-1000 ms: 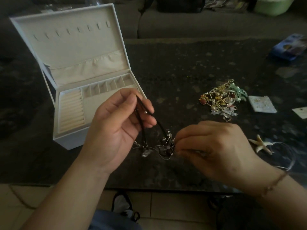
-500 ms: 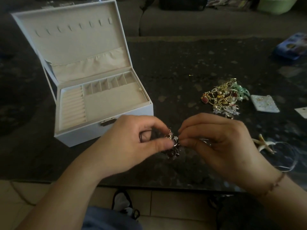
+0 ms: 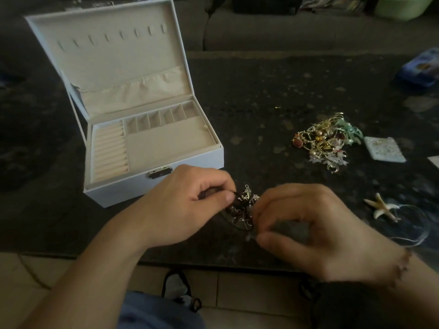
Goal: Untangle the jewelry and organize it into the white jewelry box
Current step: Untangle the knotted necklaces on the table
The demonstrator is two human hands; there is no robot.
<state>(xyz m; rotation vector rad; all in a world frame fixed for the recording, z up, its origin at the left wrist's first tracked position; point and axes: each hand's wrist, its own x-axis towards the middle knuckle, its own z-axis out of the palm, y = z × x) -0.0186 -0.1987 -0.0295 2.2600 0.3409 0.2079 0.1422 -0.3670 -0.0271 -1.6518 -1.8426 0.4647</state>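
A tangle of dark cord and small silver charms (image 3: pixel 244 205) sits between my two hands just above the dark table. My left hand (image 3: pixel 187 200) pinches the cord end of the tangle. My right hand (image 3: pixel 313 229) pinches its lower right side with thumb and fingers curled. The white jewelry box (image 3: pixel 152 186) stands open at the left, its lid upright and its beige compartments holding nothing. A heap of gold, pearl and green jewelry (image 3: pixel 325 141) lies to the right.
A starfish pendant on a thin clear cord (image 3: pixel 382 207) lies at the right near the table's front edge. A small white card (image 3: pixel 384 151) sits beside the heap. A blue packet (image 3: pixel 420 70) lies far right. A grey sofa runs along the back.
My left hand came down from in front of the box to the table, bringing the cord together with the charms. Both hands now meet on the tangle, and the right hand has shifted slightly lower.
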